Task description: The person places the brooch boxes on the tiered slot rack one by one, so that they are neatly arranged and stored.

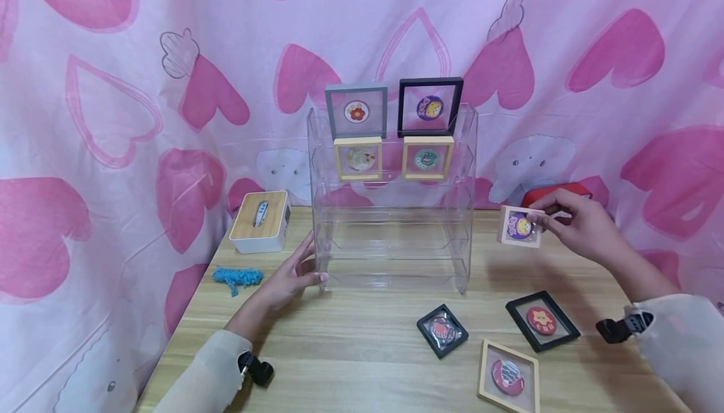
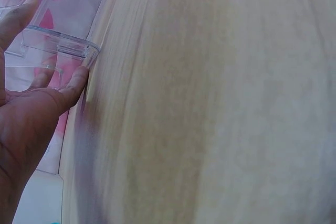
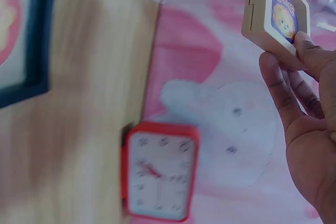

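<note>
A clear tiered display rack (image 1: 396,268) stands on the table. My left hand (image 1: 291,281) holds its left side low down, thumb at the front edge and fingers along the side panel; in the left wrist view the fingertips (image 2: 79,77) meet a lower corner. To the right of the rack, my right hand (image 1: 577,224) pinches a small pale square frame (image 1: 503,227) by its edge, raised over the table. A purple badge with a yellow character (image 3: 284,15) shows inside it. Two larger frames, grey (image 1: 356,88) and black (image 1: 431,80), stand on the top tier above two wooden-edged ones (image 1: 358,176).
On the table lie a small black frame (image 1: 428,335), a larger black frame (image 1: 565,340) and a light wooden frame (image 1: 534,378). A tissue box (image 1: 257,243) and blue yarn (image 1: 237,276) sit at the left. Behind my right hand is a red clock (image 3: 160,171) against the curtain.
</note>
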Available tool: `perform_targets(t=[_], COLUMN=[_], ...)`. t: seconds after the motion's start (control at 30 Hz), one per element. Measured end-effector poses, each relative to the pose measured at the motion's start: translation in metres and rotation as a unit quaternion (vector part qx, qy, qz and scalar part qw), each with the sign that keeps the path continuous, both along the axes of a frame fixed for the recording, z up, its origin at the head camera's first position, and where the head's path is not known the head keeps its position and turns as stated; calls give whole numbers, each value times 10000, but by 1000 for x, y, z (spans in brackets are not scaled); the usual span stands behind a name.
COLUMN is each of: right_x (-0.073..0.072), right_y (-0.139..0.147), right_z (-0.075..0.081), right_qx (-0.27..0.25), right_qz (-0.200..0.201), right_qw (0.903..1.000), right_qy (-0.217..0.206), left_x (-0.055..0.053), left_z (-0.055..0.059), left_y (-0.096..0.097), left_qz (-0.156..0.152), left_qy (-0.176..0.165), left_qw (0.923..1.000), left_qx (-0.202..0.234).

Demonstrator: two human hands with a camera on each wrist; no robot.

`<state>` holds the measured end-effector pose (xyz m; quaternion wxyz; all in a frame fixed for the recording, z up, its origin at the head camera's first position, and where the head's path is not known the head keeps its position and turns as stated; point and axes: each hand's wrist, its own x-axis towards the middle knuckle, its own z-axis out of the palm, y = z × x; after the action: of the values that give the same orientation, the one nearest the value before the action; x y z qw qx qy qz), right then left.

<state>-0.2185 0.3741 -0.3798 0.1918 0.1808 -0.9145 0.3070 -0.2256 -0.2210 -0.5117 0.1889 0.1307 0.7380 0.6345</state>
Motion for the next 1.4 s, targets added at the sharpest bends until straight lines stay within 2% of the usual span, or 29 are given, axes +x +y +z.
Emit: perform_targets(t=[0.27, 0.53, 0.63, 0.77, 1.07, 1.27, 1.4], right_x=[0, -10, -16, -23, -36, -39, -38], right_y=[-42, -88, -105, -127, -158, -166, -168], right_z=[26, 46, 50, 55, 50, 40, 36], right_qx=[-67, -80, -101, -14, 239, 1035, 1451], right_qz=[490, 1134, 1172, 1145, 1203, 1187, 1035], right_qw=[9986, 9920, 9913, 9897, 9845, 9789, 9782], right_qy=[165, 556, 590, 859, 1253, 1301, 1064], left_x=[0, 0, -1, -1, -2, -2, -3], left_z=[-2, -2, -3, -5, -6, -6, -5], left_y=[-1, -1, -1, -1, -1, -1, -1], left_qz=[-32, -28, -36, -30, -2, -22, -40], left_qy=[80, 73, 62, 65, 40, 58, 64], left_qw=[10000, 9999, 9999, 9999, 10000, 10000, 10000], left_qx=[27, 112, 117, 110, 40, 21, 28])
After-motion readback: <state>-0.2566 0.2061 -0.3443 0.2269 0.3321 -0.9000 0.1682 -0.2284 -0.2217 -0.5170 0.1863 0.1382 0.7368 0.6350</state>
